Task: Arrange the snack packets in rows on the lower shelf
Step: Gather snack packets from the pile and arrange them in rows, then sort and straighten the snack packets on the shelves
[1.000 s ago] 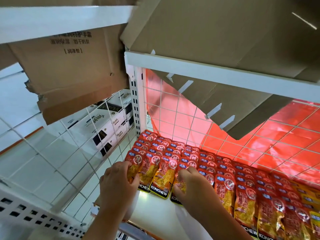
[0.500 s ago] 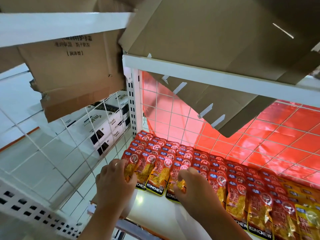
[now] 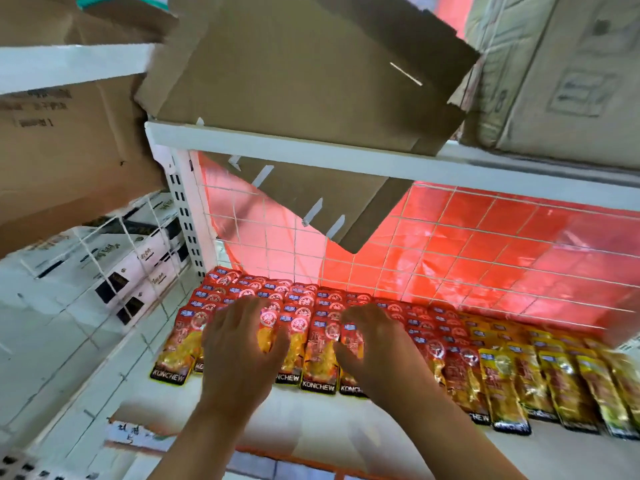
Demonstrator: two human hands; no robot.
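Note:
Red snack packets (image 3: pixel 320 355) marked KONCHEW lie in overlapping rows on the white lower shelf (image 3: pixel 311 420), from its left end toward the middle. Yellow packets (image 3: pixel 561 382) continue the rows to the right. My left hand (image 3: pixel 239 344) lies palm down on the front red packets near the left end, fingers spread. My right hand (image 3: pixel 374 341) rests on the red packets beside it, with its fingertips bent onto a packet's top edge. Both hands cover parts of the front row.
A white upper shelf edge (image 3: pixel 346 157) runs above, with flattened cardboard (image 3: pixel 304 64) on it and hanging below. A wire grid back panel (image 3: pixel 467 258) with red behind it closes the rear. White boxes (image 3: pixel 114 265) sit left behind a wire side panel.
Both hands have moved from gripping the front packets' left end to lying on top of the rows, farther right and deeper. The camera has dropped closer to the shelf.

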